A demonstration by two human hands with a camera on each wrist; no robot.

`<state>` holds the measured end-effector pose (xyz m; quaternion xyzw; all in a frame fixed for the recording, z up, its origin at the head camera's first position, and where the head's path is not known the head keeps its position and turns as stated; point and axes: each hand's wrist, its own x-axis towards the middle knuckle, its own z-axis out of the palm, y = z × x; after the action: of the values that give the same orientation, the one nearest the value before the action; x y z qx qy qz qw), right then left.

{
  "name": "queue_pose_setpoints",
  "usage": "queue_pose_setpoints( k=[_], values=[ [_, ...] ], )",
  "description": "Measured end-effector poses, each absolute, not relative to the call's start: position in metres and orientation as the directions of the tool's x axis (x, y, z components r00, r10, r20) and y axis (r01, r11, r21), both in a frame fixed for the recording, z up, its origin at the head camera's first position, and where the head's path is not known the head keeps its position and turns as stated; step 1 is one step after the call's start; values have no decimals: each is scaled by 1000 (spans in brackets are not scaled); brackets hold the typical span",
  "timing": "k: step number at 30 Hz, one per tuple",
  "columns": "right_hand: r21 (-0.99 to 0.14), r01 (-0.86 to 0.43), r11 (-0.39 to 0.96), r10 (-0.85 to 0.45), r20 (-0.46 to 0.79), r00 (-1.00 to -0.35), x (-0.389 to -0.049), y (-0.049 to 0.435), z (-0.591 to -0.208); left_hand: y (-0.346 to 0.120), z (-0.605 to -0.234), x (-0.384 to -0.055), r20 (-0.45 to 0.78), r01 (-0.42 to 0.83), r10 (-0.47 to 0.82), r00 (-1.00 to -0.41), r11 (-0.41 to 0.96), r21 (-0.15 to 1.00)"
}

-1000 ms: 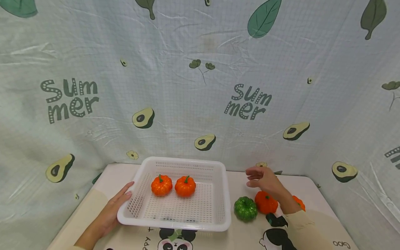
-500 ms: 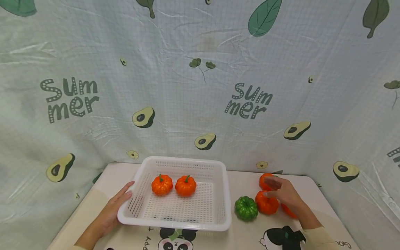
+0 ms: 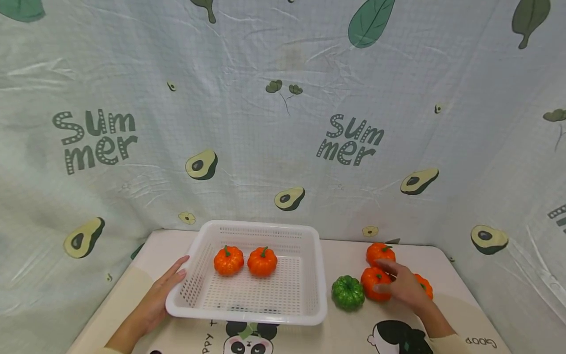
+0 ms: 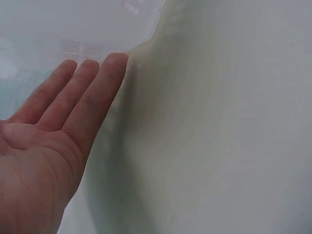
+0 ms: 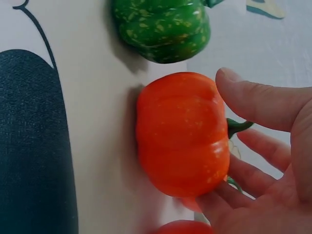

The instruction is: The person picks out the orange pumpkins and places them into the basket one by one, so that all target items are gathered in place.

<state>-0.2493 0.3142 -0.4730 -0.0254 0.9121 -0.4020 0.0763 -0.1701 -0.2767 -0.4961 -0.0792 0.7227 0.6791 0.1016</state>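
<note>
"Fingers [image 5: 253,176] of the right hand [image 3: 404,285]: gripping anything?"

"Spread wide about the orange pumpkin [image 5: 183,136], which sits on the table [image 3: 340,255] right of the white basket [image 3: 247,317]; whether they touch it, I can't tell. Left hand [image 3: 155,299] has straight fingers against the basket's left side."

"What's done?"

"Two pumpkins [image 3: 228,260] lie inside, side by side."

"And remaining?"

"Four outside: that one, the green pumpkin [image 3: 348,293] just left, the far orange one [image 3: 379,253], and the rightmost one [image 3: 424,285], partly hidden. Roughly a third done, I'd judge."
</note>
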Motion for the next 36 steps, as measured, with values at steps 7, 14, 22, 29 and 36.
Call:
queue_pose_setpoints(
  k=[7,14,22,29,36],
  values=[
    [-678,13,735,-90,-117,-989,-250,315,-479,-276,-497,-173,-263,-261,20,-965,77,962],
    [-646,29,763,-61,-118,-991,-251,315,-480,-275,-496,-173,-264,-262,22,-964,73,962],
    [-657,9,754,-59,-81,-995,-250,315,-481,-276,-497,-172,-271,-268,23,-962,77,960],
    [-657,12,754,-56,-82,-995,-249,314,-473,-277,-499,-172,-265,-263,24,-964,71,962],
    [-666,-40,745,-84,-34,-996,-247,313,-463,-278,-499,-172,-259,-257,28,-965,60,965]
  ],
)
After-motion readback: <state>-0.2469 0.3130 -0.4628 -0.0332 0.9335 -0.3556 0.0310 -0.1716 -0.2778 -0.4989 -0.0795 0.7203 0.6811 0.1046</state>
